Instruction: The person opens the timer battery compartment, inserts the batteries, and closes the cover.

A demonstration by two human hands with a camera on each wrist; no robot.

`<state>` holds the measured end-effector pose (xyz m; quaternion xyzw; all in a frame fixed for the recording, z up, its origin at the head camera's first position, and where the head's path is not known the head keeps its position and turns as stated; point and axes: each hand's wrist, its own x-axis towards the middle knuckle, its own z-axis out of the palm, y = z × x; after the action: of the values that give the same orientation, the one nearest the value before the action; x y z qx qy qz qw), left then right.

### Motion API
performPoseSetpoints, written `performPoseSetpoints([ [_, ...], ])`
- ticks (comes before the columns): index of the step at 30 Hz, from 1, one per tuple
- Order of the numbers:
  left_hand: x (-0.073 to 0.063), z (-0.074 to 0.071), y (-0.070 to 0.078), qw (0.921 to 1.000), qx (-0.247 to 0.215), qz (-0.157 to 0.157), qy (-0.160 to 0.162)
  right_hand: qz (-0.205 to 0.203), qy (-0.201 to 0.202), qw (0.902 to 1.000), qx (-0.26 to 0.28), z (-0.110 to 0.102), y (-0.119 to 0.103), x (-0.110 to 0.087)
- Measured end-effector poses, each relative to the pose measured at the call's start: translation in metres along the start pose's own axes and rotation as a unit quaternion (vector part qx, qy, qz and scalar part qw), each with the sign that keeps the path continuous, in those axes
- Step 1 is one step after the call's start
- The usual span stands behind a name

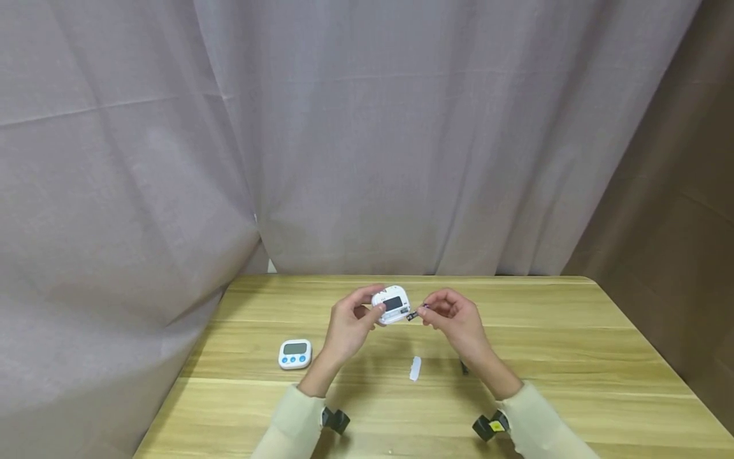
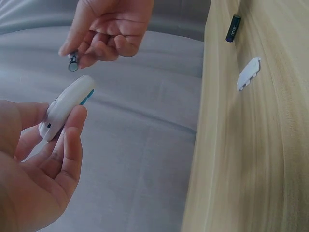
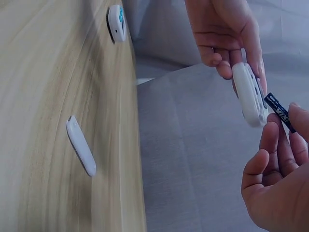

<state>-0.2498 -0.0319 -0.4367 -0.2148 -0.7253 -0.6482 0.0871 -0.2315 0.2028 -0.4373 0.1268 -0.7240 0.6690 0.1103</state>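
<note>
My left hand (image 1: 348,322) grips a white digital timer (image 1: 399,294) above the table, its back turned toward the head camera. A dark panel and a battery slot show on that back. Between thumb and fingers my right hand (image 1: 459,319) pinches a dark battery (image 3: 278,110), one end of it close beside the timer's lower right edge. In the left wrist view the battery (image 2: 73,62) points end-on toward that camera, a small gap away from the timer (image 2: 67,104). Beneath the hands, a white battery cover (image 1: 415,368) lies on the table.
A second white timer (image 1: 295,354) with a grey screen and blue buttons lies face up at the left. Another dark battery (image 2: 233,28) rests on the wooden table (image 1: 545,357), partly hidden by my right forearm in the head view. A grey curtain (image 1: 367,159) hangs behind.
</note>
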Motion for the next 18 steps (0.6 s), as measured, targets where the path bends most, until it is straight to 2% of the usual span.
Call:
performPoseSetpoints([
  [8, 0.000, 0.001, -0.001, 1.0000, 0.000, -0.004, -0.001, -0.026, 0.001, 0.9997, -0.003, 0.007, -0.001, 0.001],
  [12, 0.000, 0.001, -0.001, 1.0000, 0.002, -0.004, 0.000, -0.042, 0.009, 0.9987, -0.026, 0.009, -0.001, 0.001],
  [16, 0.000, 0.001, 0.000, 1.0000, 0.002, -0.004, -0.001, -0.086, 0.020, 0.9937, -0.070, 0.011, -0.002, -0.001],
  [18, 0.000, 0.001, 0.000, 1.0000, 0.001, -0.004, -0.002, -0.126, 0.026, 0.9863, -0.103, 0.013, -0.001, -0.002],
])
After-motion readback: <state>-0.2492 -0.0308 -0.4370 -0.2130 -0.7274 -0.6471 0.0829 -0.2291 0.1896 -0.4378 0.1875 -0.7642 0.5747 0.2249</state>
